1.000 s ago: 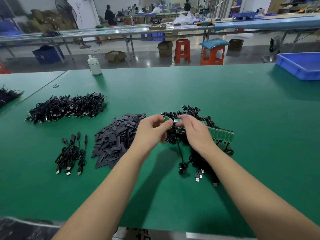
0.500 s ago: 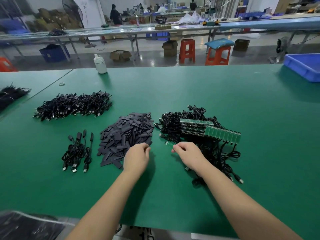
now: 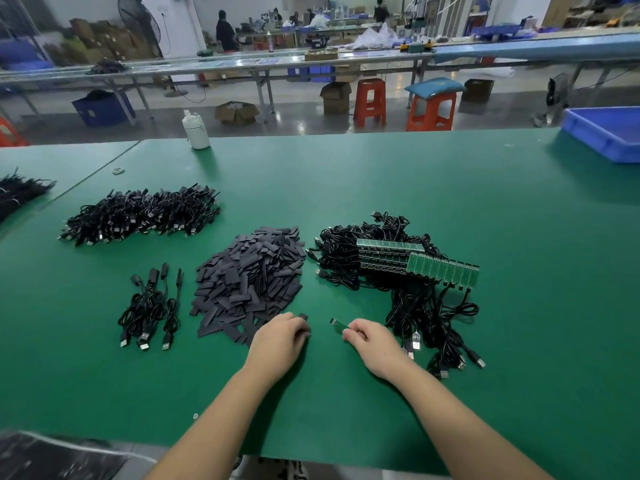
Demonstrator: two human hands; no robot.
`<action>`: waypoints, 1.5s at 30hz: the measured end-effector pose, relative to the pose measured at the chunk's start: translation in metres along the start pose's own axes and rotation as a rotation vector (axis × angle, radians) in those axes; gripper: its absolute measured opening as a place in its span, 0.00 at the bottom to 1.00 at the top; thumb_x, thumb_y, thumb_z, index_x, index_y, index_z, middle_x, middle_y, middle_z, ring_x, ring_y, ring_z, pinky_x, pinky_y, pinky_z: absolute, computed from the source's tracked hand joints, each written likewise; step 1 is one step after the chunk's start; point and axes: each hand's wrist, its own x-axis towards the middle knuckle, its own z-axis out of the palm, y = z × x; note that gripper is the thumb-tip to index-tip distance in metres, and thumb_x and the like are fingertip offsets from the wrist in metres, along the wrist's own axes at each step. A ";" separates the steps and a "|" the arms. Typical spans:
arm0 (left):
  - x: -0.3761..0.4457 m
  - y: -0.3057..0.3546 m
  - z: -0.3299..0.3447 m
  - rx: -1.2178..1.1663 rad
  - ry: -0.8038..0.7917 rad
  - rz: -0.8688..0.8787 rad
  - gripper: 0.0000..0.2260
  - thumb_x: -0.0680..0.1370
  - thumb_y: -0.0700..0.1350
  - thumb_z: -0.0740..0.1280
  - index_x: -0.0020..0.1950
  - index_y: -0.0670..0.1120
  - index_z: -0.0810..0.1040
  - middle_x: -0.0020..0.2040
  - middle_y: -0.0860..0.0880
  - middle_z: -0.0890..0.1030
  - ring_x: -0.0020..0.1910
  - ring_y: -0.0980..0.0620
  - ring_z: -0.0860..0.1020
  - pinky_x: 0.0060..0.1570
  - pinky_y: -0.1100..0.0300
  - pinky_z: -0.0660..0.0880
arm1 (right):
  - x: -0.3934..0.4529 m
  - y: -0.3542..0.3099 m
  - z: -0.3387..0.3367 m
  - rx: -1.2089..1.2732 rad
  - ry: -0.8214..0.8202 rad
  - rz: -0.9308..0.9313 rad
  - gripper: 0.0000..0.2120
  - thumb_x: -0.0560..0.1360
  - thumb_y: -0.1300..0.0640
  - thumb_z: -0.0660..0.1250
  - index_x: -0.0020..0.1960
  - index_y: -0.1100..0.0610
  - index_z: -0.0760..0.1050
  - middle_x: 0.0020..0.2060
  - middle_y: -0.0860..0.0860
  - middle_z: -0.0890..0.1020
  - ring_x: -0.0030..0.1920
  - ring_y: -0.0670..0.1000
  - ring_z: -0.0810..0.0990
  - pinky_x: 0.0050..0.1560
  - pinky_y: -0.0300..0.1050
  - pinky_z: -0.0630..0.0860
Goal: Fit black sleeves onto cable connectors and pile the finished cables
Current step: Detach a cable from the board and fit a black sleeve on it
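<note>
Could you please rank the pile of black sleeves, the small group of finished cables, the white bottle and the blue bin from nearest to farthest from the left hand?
From the left hand:
1. Pile of black sleeves, just ahead, touching its fingers.
2. Small group of finished cables, to its left.
3. White bottle, at the table's far edge.
4. Blue bin, far right corner.

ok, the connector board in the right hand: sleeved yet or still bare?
Bare. The green board pinched by the right hand shows uncovered; the left hand holds a black sleeve apart from it.
</note>
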 end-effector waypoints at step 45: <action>-0.001 0.032 -0.005 -0.596 -0.233 -0.114 0.10 0.77 0.43 0.71 0.58 0.50 0.83 0.44 0.54 0.81 0.39 0.59 0.79 0.45 0.66 0.74 | 0.003 0.014 -0.008 0.312 -0.118 0.091 0.13 0.82 0.55 0.61 0.47 0.54 0.83 0.27 0.43 0.73 0.23 0.41 0.64 0.23 0.33 0.61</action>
